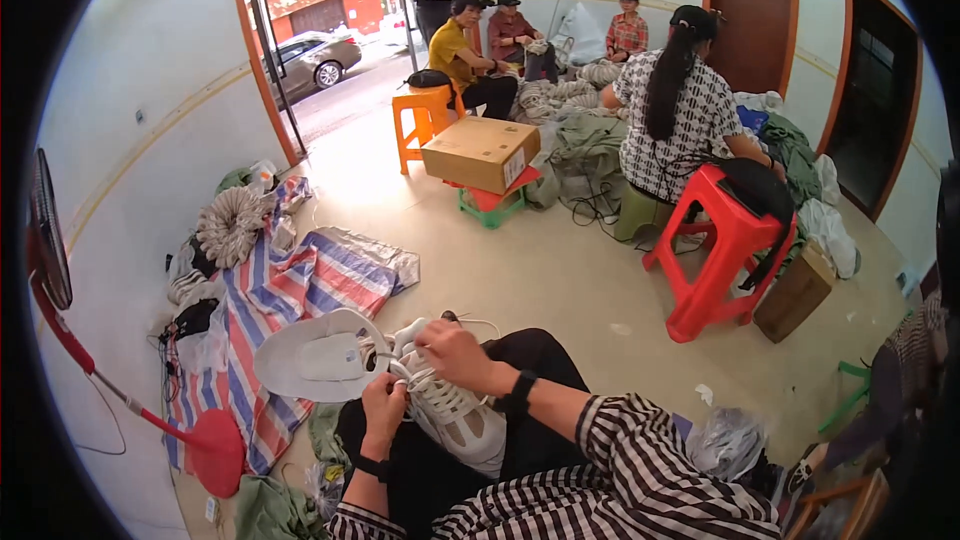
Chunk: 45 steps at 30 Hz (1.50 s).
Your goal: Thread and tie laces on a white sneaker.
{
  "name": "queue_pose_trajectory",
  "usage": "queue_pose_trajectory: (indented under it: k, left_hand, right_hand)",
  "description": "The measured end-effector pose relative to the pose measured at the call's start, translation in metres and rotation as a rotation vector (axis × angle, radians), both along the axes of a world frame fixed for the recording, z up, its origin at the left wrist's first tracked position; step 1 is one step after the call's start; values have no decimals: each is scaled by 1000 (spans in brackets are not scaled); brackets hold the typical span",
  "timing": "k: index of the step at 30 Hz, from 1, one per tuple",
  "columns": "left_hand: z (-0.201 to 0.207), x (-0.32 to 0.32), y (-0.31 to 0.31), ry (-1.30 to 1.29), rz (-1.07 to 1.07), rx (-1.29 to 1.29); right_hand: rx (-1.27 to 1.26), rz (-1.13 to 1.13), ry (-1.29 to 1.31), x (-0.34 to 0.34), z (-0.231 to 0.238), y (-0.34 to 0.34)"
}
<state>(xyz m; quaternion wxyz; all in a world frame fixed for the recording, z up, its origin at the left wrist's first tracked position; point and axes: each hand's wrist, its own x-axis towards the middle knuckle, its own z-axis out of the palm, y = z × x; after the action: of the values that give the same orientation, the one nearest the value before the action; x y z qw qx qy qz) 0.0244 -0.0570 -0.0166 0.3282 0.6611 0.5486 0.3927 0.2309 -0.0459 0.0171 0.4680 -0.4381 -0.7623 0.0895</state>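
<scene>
A white and beige lace-up shoe (462, 422) rests on my lap, between my dark-trousered legs, with pale laces across its front. My left hand (382, 410) is closed at the shoe's left edge, with fingertips pinched on a pale shoelace (398, 368). Over the far end of the shoe my right hand (455, 352) has its fingers curled together; what they hold is hidden. Just left of the hands is a pale oval piece (318, 356) with a raised rim, its kind unclear. Both my wrists wear black bands.
A striped plastic sheet (285, 305) with coiled pale bundles lies left, beside a red-based fan (213, 450). Ahead stand a cardboard box (480, 152) on a low stool and a red stool (722, 255). Several people sit among cloth heaps farther back; one stands at the doorway.
</scene>
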Motion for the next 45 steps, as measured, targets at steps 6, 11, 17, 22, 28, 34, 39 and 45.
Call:
queue_pose_trajectory:
  k: [6, 11, 17, 22, 28, 34, 39, 45]
  left_hand:
    - [-8, -4, 2, 49, 16, 24]
    - [-12, -4, 5, 99, 43, 20]
    - [-13, 1, 6, 40, 60, -9]
    - [-14, 1, 5, 190, 43, 202]
    - [-1, 5, 0, 189, 60, 211]
    - [9, 11, -8, 78, 86, 271]
    - [17, 11, -15, -26, 37, 272]
    - [17, 3, -13, -284, -99, 95]
  right_hand:
    - [-29, 14, -372, -32, -20, 13]
    - [-141, 84, -325, -25, -21, 16]
    - [-255, 140, -347, -25, -13, 20]
    - [-252, 122, -396, -28, -19, 20]
    - [-265, 144, -452, -28, -18, 21]
    - [-200, 159, -549, -29, -15, 21]
    - [-157, 177, -624, -24, -10, 25]
    - [-31, 51, -726, 5, 5, 23]
